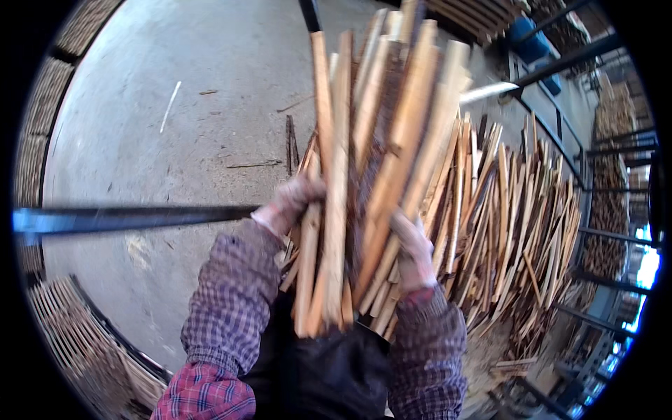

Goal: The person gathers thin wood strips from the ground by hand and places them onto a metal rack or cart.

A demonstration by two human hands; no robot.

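Observation:
A loose bundle of long wooden strips (339, 175) stands before me, its near ends close to my dark apron (336, 371). Some strips are pale, others carry dark bark, and the upper ends on the right are smeared by motion. My left hand (290, 203), in a light glove, is closed round the bundle's left side. On the opposite side my gloved right hand (413, 252) presses in, its fingers wrapped on the strips and partly hidden by them. Checked sleeves cover both forearms.
To the right lies a big heap of similar wood strips (518, 224). A dark metal bar (140, 219) reaches in from the left. Stacked slats (91, 343) stand at lower left, and a metal frame (560, 133) rises at upper right. Wood scraps litter the concrete floor (196, 140).

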